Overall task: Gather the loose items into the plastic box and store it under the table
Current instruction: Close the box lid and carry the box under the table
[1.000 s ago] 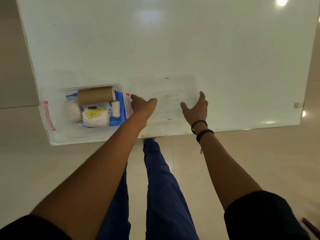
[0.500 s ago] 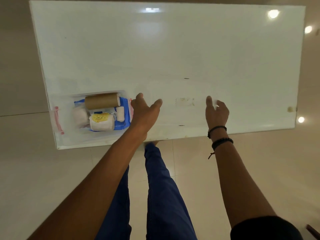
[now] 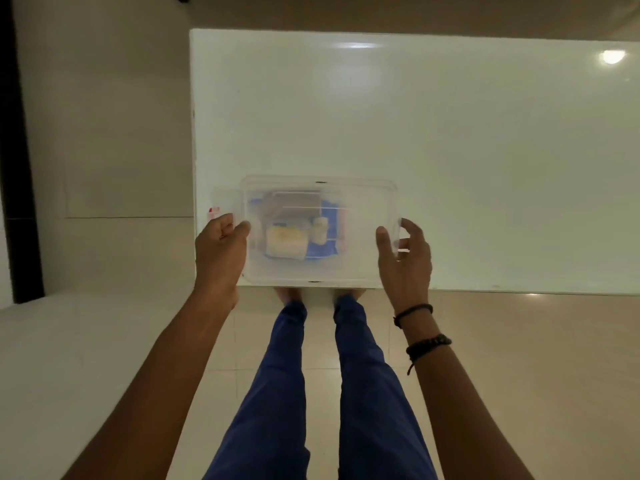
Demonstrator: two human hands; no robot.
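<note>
A clear plastic lid [image 3: 360, 209] is held level between my two hands near the table's front left corner. My left hand [image 3: 220, 251] grips its left edge and my right hand [image 3: 405, 261] grips its right edge. Beneath it, shifted a little left, stands the clear plastic box [image 3: 225, 197] with a red latch [image 3: 213, 211]. Through the lid I see, blurred, a brown roll [image 3: 294, 202], a white bandage roll with a yellow label [image 3: 285, 242], a small white roll [image 3: 320, 228] and a blue packet [image 3: 325, 251]. Whether the lid touches the box I cannot tell.
The white table [image 3: 450, 150] stretches to the right and back. Its left edge lies just beside the box. Pale tiled floor [image 3: 104, 323] surrounds it, with my legs in blue trousers [image 3: 322, 393] at the front edge. A dark vertical strip [image 3: 14, 150] stands far left.
Both hands took hold of the clear lid that lay flat on the table and carried it left over the box. My view has shifted left.
</note>
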